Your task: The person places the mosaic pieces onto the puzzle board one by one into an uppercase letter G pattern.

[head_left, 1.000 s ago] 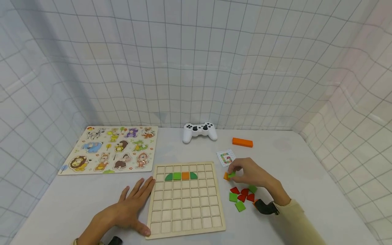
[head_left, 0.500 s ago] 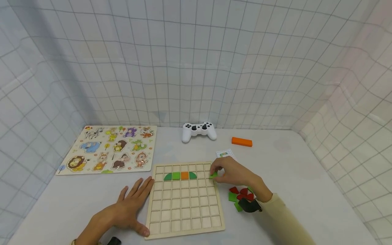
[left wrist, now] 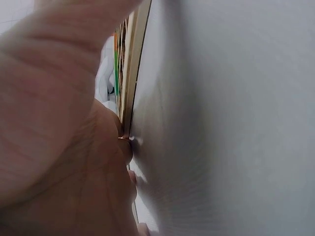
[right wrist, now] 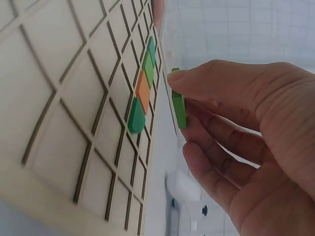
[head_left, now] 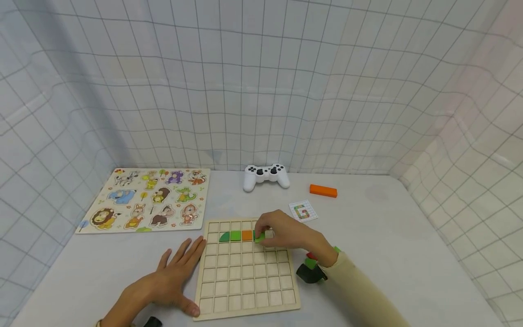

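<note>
A wooden grid board point(head_left: 241, 272) lies on the table. In one of its upper rows sit a dark green rounded piece point(head_left: 224, 237), a light green square tile point(head_left: 235, 235), an orange square tile point(head_left: 247, 235) and a second dark green rounded piece point(right wrist: 137, 116), which the right hand mostly covers in the head view. Just above the board near that row, my right hand point(head_left: 290, 231) pinches another light green square tile point(right wrist: 178, 105) between thumb and fingers. My left hand point(head_left: 173, 277) rests spread against the board's left edge, its thumb at the lower left corner.
Loose red and green pieces point(head_left: 312, 260) lie right of the board, mostly hidden by the right forearm. A pattern card point(head_left: 303, 211), an orange block point(head_left: 323, 190) and a white game controller point(head_left: 266, 176) sit behind. An animal puzzle board point(head_left: 147, 200) lies at the back left.
My right hand has carried the light green tile leftward from the loose pieces to above the board. The pattern card is uncovered again. The left hand stays in place.
</note>
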A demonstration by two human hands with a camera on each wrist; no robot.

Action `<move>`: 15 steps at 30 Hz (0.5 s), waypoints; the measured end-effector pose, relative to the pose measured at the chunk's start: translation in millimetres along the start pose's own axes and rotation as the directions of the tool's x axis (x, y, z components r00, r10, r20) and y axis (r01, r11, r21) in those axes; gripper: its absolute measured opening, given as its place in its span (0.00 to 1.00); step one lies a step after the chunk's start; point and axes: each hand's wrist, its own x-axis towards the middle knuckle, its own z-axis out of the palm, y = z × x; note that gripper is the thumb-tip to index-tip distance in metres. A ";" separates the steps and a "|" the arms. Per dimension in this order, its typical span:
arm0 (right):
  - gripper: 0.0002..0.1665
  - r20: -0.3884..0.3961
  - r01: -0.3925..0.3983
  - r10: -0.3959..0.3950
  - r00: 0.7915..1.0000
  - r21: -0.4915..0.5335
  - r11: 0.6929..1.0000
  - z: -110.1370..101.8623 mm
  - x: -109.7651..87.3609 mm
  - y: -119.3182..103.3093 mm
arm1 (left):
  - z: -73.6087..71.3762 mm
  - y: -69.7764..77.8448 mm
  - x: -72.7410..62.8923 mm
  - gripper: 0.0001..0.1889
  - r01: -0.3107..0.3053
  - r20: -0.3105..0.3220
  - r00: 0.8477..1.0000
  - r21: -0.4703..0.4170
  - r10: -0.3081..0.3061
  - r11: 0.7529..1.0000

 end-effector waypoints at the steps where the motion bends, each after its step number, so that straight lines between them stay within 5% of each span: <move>1: 0.06 0.005 0.006 -0.006 1.000 -0.005 1.000 1.6 3.3 -1.9 | 0.0 -0.1 -0.2 0.82 0.000 0.001 1.000 -0.001 0.000 1.000; 15: 0.08 0.078 0.090 -0.085 0.993 -0.061 0.994 24.7 40.9 -19.7 | 0.1 -1.2 -0.3 0.81 -0.016 -0.002 1.000 0.008 0.016 1.000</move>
